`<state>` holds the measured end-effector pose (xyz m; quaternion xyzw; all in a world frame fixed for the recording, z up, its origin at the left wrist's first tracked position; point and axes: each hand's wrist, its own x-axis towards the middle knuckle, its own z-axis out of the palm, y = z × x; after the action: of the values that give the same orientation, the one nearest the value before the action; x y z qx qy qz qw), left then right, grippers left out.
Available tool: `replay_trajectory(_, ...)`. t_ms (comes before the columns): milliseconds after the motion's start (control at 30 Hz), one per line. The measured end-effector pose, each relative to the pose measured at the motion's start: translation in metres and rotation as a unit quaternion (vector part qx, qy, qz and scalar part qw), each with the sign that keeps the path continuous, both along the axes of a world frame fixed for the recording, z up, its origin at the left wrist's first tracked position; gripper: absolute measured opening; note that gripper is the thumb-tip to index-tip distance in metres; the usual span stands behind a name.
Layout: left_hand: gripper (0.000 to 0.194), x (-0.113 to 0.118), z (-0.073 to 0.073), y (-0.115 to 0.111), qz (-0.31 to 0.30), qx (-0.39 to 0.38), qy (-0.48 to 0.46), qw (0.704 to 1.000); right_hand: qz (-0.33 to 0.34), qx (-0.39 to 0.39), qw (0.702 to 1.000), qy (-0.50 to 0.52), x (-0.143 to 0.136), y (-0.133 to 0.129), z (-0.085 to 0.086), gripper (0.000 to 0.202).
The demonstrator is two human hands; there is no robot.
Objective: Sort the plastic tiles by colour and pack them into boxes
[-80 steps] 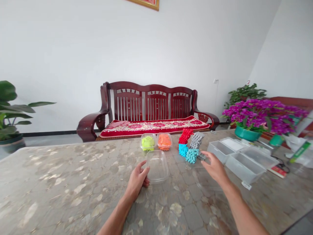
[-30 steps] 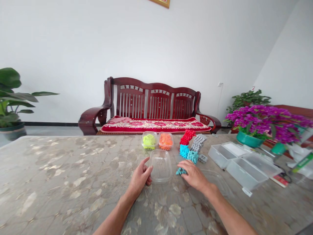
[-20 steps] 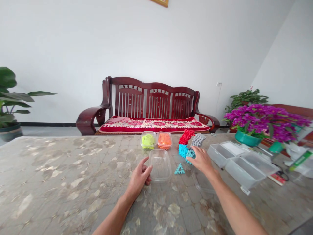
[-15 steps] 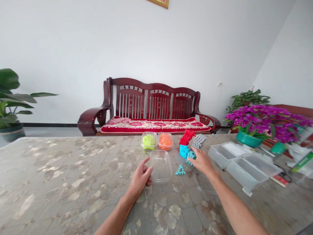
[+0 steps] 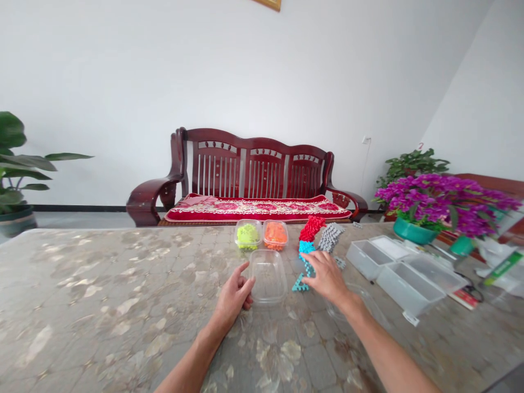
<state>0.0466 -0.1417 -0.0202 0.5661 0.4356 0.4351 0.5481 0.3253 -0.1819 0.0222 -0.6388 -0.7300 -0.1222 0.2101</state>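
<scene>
Since half a second ago the right hand (image 5: 327, 275) has come off the teal pile and swung in toward the triangle (image 5: 300, 283), which lies flat on the table (image 5: 123, 305). It's now got another teal piece (image 5: 308, 267) between thumb and fingers, just above and behind that triangle — whether the two touch, I can't tell.

The left hand (image 5: 233, 295) sits where it was, at the left side of the see-through tub (image 5: 269, 284). Its thumb and index are apart, tips right at the tub's edge, the other fingers curled under. The two hands are well apart, with the tub between them.

Behind the right hand there's the blue pile (image 5: 305, 248), then the red pile (image 5: 312, 228) at the back, and the gray pile (image 5: 331, 236) beside that on the right. The teal pile itself is mostly behind the hand. Past the tub, lime pieces (image 5: 248, 234) and orange pieces (image 5: 275, 234) sit in two small tubs side by side.

A see-through lid (image 5: 374, 305) lies by the right forearm — pretty faint. Off to the right is the divided box (image 5: 395, 295), with purple flowers (image 5: 446, 196) behind it.
</scene>
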Motion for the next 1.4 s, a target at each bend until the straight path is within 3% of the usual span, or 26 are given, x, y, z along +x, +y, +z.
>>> replay_trajectory(100, 0.075, 0.000, -0.002, 0.001, -0.002, 0.002, 0.002, 1.000, 0.040, -0.039, 0.998, 0.016, -0.010, 0.000, -0.004, 0.064)
replay_trajectory(200, 0.074, -0.001, -0.005, 0.002, -0.010, 0.005, -0.002, 1.000, 0.040, -0.037, 0.997, 0.052, 0.005, 0.007, -0.005, 0.063)
replay_trajectory(333, 0.076, 0.000, -0.004, 0.003, -0.013, 0.004, -0.005, 1.000, -0.068, -0.013, 0.994, 0.083, 0.043, 0.019, -0.002, 0.058)
replay_trajectory(433, 0.077, 0.000, -0.002, 0.003, -0.012, -0.002, -0.003, 1.000, -0.125, -0.064, 0.989, 0.050, 0.059, 0.024, -0.001, 0.064)
replay_trajectory(600, 0.075, -0.001, -0.002, 0.004, -0.022, -0.005, 0.000, 1.000, -0.162, -0.114, 0.980, 0.025, 0.059, 0.028, -0.004, 0.065)
replay_trajectory(867, 0.069, -0.004, -0.002, 0.004, -0.030, -0.011, -0.015, 0.999, -0.159, -0.084, 0.983, 0.028, 0.060, 0.031, -0.017, 0.055)
replay_trajectory(1033, 0.067, -0.005, -0.003, 0.005, -0.040, -0.006, -0.013, 0.999, -0.165, -0.090, 0.981, 0.051, 0.062, 0.029, -0.009, 0.053)
replay_trajectory(1167, 0.065, -0.005, -0.001, 0.004, -0.038, -0.007, -0.010, 0.999, -0.107, -0.069, 0.981, 0.149, 0.042, 0.025, 0.008, 0.060)
replay_trajectory(1300, 0.067, -0.005, -0.001, 0.004, -0.041, -0.016, -0.010, 0.999, 0.023, -0.094, 0.970, 0.224, -0.007, 0.026, 0.021, 0.066)
replay_trajectory(1400, 0.069, -0.005, -0.004, 0.005, -0.050, -0.014, -0.015, 0.999, 0.090, -0.113, 0.968, 0.206, -0.048, 0.031, 0.024, 0.067)
